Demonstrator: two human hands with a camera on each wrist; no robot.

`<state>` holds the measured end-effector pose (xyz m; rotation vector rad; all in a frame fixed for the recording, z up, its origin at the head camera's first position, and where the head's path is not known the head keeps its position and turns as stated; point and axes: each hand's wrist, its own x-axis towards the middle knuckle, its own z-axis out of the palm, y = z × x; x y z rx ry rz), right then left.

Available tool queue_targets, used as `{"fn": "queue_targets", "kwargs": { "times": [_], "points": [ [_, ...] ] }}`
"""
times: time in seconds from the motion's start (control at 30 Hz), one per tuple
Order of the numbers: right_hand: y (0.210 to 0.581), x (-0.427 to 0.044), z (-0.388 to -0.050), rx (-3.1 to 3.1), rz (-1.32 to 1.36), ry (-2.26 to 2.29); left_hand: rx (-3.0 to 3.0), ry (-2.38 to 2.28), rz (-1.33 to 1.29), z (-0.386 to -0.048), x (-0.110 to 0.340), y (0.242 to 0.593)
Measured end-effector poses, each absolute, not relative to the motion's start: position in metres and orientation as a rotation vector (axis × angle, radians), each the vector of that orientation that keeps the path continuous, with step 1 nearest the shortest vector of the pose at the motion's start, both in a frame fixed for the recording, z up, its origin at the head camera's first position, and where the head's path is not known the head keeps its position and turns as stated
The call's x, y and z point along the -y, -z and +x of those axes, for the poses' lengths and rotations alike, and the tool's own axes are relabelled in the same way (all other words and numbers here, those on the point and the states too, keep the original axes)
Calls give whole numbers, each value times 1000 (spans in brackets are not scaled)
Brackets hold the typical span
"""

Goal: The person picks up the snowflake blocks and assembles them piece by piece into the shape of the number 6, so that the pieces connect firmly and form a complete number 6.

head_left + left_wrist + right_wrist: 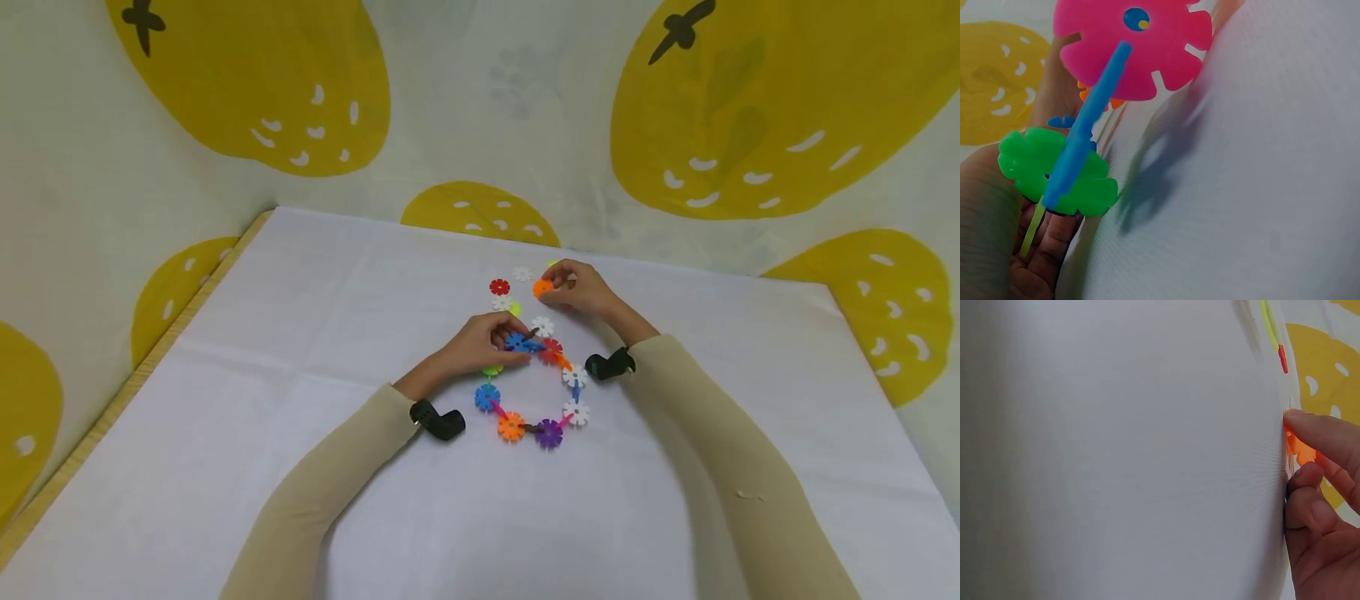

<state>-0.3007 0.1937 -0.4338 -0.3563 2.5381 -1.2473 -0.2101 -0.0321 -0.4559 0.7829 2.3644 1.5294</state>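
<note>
A ring of linked flower-shaped discs lies on the white cloth, with a purple disc [549,433] and an orange disc [512,427] at its near side. At the ring's far left, the left hand [480,343] pinches a blue disc [516,342]. In the left wrist view a green disc [1060,172] and a pink disc [1135,44], joined by a blue one [1088,122], are close to that hand [1041,250]. Beyond the ring, the right hand [583,290] holds a loose orange disc [543,288] between thumb and fingers, seen also in the right wrist view [1302,449].
Loose discs lie past the ring: a red one [499,287], white ones [522,273] and yellow-green ones [515,308]. The white cloth [225,400] covers the table, whose wooden edge [135,379] shows at the left. A lemon-patterned curtain [480,100] hangs behind.
</note>
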Motion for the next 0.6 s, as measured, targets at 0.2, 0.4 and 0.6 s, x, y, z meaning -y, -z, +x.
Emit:
{"fn": "queue_targets", "kwargs": {
  "times": [0.2, 0.4, 0.6],
  "points": [
    [435, -199, -296, -2465, -356, 1331, -2370, -1525, 774, -212, 33, 458],
    [428, -203, -287, -2412, -382, 1353, -2392, -1513, 737, -213, 34, 457],
    [432, -211, -282, -2345, -339, 1375, -2401, -1526, 701, -216, 36, 457]
  ]
}}
